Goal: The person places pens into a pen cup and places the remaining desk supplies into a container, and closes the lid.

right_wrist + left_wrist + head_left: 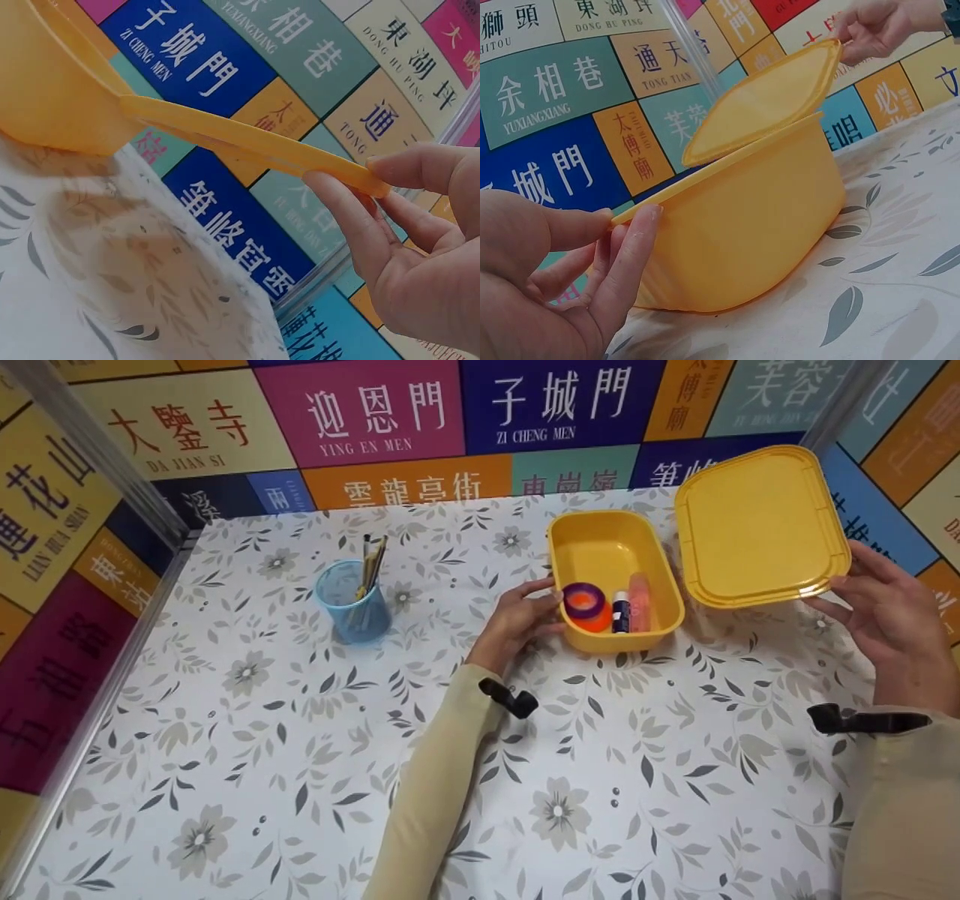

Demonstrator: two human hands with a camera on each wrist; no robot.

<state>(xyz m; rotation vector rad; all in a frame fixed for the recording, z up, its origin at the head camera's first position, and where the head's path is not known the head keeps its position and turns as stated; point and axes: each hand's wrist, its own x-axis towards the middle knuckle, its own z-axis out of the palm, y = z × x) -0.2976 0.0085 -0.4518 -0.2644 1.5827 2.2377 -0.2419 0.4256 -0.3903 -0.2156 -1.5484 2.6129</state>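
On the table stands a yellow plastic box (611,643), its top uncovered. My left hand (517,622) pinches its left rim between thumb and fingers, as the left wrist view shows. Beside the box, my right hand (896,604) holds the yellow lid (761,529) by one corner, raised and tilted; its far edge overlaps the box rim in the left wrist view. Inside the box are a purple ring like a tape roll (572,610), an orange round thing (598,624), a small dark blue bottle with a white cap (621,615) and a pink tube (640,604).
A light blue mesh pen cup (356,619) holding several pencils or brushes (373,566) stands to the left. A flowered cloth (300,780) covers the table. Panels with large lettering (375,412) close off the back and sides.
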